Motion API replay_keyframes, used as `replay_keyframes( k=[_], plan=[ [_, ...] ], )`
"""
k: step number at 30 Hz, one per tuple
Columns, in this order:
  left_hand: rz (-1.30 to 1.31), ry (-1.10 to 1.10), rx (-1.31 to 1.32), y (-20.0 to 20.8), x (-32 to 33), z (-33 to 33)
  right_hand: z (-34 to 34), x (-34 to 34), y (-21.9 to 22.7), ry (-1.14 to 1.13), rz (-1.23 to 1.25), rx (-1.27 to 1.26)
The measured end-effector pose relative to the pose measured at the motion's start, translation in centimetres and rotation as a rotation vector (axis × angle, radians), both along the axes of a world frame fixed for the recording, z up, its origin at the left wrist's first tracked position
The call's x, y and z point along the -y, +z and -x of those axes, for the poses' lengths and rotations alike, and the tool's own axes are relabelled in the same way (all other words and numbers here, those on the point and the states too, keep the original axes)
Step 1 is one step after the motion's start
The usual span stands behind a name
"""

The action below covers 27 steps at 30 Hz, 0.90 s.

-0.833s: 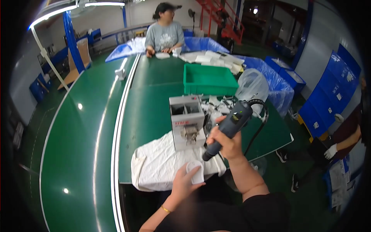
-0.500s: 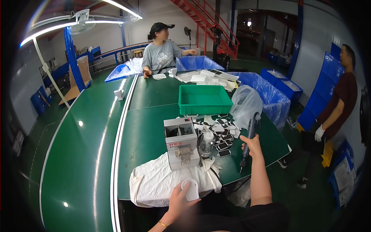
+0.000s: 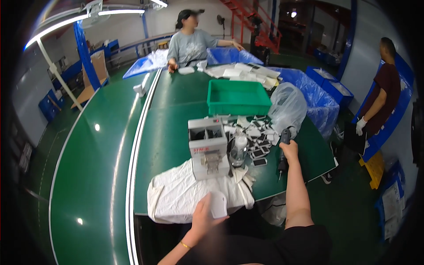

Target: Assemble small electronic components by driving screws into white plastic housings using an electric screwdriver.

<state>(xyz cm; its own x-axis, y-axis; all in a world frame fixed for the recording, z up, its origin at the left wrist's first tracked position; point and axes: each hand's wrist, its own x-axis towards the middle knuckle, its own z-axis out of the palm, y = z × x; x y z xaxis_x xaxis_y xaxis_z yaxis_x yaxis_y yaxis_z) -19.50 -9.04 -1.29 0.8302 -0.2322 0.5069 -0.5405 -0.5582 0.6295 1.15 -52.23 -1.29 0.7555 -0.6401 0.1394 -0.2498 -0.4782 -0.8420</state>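
Screwdriver (image 3: 285, 135) sits gripped in my right hand (image 3: 289, 151), pointing down over the green table (image 3: 163, 128); my left hand (image 3: 204, 217) holds a white piece (image 3: 218, 205) at the near edge of the white cloth (image 3: 176, 194).

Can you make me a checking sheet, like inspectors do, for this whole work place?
Surface: green table, with a rumpled white cloth at its near edge.
Job's things: white piece; dark screwdriver, thin tip pointing down.
Clutter: loose black-faced bits and white scraps around a clear bottle; clear plastic bag beside the green tray; grey machine nearby.
Hands: left hand holds the white piece; right hand grips the screwdriver.
Cables: nothing seen clearly.
Surroundings: co-worker across the table; another person at right; red stairs behind.
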Motion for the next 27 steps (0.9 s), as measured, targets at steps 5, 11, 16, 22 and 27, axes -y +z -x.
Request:
replay_keyframes(
  k=[5, 11, 16, 22, 27],
  plan=[
    [0.06, 0.006, -0.083, 0.1, 0.0, 0.1, 3.3, -1.6, 1.1, 0.116, -0.003, 0.089],
    [0.306, -0.023, -0.293, 1.2, -0.3, -0.2, 8.3, -10.1, 3.4, 0.272, 0.199, 0.271],
    [0.382, -0.091, -0.289, 1.8, -0.3, -0.2, 13.6, -17.5, 3.9, 0.737, -0.298, 0.234],
    [0.609, -0.098, -0.225, 3.3, -0.6, 1.3, 17.6, -23.1, 3.9, 1.225, -0.903, -0.005],
    [0.749, -0.03, -0.231, 5.2, -2.0, 1.3, 17.6, -24.6, 2.9, 1.425, -1.051, -0.031]
  ],
)
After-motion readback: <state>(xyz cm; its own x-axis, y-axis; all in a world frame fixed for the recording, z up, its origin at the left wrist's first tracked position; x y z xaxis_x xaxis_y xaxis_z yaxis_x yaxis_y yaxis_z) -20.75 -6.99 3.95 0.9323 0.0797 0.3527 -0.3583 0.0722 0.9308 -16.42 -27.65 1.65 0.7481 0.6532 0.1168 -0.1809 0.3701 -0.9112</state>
